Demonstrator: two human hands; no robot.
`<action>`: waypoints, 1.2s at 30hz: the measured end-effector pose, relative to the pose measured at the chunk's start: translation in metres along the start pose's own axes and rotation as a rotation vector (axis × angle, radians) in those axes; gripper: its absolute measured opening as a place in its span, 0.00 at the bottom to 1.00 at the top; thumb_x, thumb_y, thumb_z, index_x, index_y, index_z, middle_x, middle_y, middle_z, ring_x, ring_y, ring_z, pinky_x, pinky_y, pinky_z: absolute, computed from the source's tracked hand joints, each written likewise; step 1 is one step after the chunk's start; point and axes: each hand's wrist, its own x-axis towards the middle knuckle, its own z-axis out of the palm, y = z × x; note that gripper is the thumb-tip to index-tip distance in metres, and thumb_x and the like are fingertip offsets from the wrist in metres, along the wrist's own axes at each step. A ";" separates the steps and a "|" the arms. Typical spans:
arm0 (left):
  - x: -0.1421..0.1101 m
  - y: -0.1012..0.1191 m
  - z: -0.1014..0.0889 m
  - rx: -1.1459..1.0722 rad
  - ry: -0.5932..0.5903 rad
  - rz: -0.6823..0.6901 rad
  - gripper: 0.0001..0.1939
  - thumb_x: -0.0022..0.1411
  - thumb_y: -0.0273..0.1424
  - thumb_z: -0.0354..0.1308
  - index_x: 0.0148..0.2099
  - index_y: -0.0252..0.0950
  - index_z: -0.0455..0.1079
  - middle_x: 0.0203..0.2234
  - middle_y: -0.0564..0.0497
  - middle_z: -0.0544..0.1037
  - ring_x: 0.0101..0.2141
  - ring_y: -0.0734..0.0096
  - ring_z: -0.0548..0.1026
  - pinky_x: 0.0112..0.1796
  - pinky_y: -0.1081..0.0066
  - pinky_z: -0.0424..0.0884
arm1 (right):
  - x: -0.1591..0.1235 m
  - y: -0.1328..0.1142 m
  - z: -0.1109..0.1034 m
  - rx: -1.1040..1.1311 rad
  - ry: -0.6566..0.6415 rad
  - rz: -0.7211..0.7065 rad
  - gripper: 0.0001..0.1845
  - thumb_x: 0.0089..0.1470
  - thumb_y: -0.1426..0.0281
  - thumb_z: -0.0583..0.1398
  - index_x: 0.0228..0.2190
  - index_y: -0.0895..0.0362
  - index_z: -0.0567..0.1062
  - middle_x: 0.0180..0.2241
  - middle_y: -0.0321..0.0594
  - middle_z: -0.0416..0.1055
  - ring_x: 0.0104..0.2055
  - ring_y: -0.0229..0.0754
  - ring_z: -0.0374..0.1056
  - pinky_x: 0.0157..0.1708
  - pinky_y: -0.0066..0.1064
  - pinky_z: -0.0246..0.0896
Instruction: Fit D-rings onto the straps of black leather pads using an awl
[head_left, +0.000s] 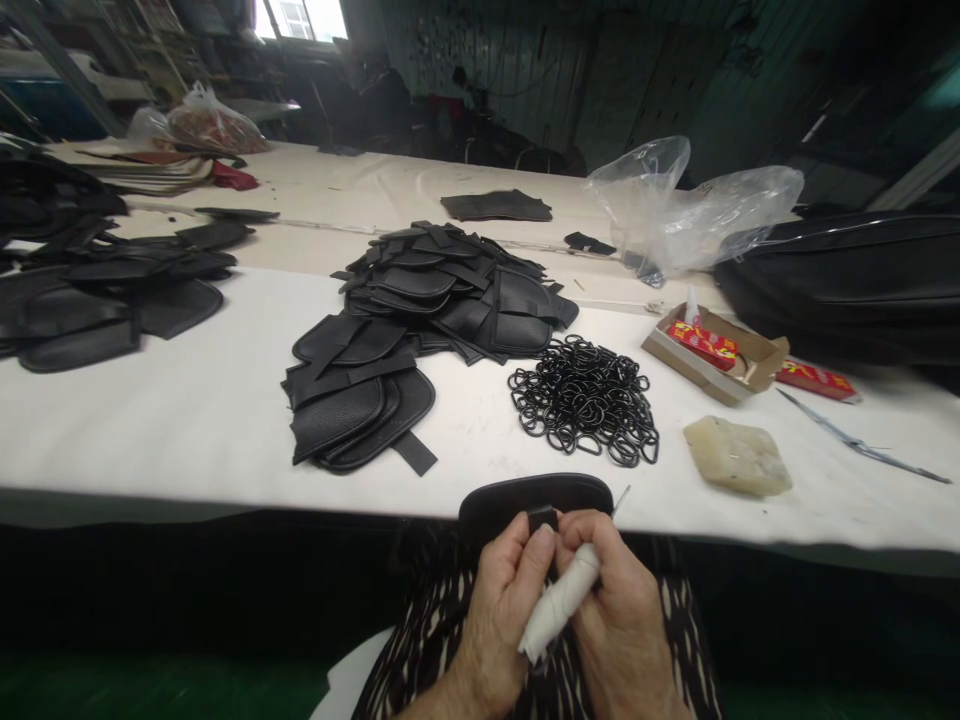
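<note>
A black leather piece [536,490] with a rounded edge rests at the table's front edge, over my lap. My left hand [499,595] pinches the short black strap on it between thumb and fingers. Closed around an awl [561,602] with a white-wrapped handle, my right hand [626,605] also has its fingertips at the strap. The awl's thin metal tip sticks out past the knuckles, up and to the right. Just beyond the hands lies a heap of black metal D-rings [585,395]. Whether a ring sits in the strap is hidden by my fingers.
Stacked black leather pieces [364,400] lie left of the rings, with more at far left. To the right are a yellowish block [737,455], a small cardboard box [716,355] with red packets, and long metal snips [862,443]. Clear plastic bags [697,215] lie behind.
</note>
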 end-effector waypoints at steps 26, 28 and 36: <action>0.006 -0.001 -0.003 0.185 0.002 0.072 0.18 0.63 0.42 0.49 0.31 0.33 0.67 0.23 0.53 0.67 0.26 0.74 0.62 0.28 0.74 0.61 | -0.002 0.008 0.000 -0.047 -0.061 0.110 0.08 0.58 0.67 0.53 0.27 0.55 0.66 0.21 0.32 0.68 0.21 0.35 0.64 0.21 0.23 0.60; 0.007 0.000 -0.003 0.199 0.009 0.090 0.17 0.64 0.41 0.48 0.31 0.33 0.68 0.24 0.53 0.68 0.27 0.73 0.64 0.29 0.74 0.62 | -0.003 0.009 -0.001 -0.040 -0.060 0.099 0.09 0.58 0.66 0.53 0.27 0.55 0.66 0.24 0.34 0.70 0.23 0.36 0.66 0.23 0.23 0.61; 0.007 0.000 -0.008 0.212 0.018 0.088 0.17 0.64 0.40 0.48 0.33 0.33 0.71 0.26 0.52 0.71 0.31 0.70 0.67 0.34 0.73 0.64 | -0.003 0.012 -0.008 0.026 -0.049 0.004 0.06 0.56 0.70 0.57 0.28 0.54 0.65 0.30 0.37 0.73 0.29 0.37 0.71 0.27 0.22 0.66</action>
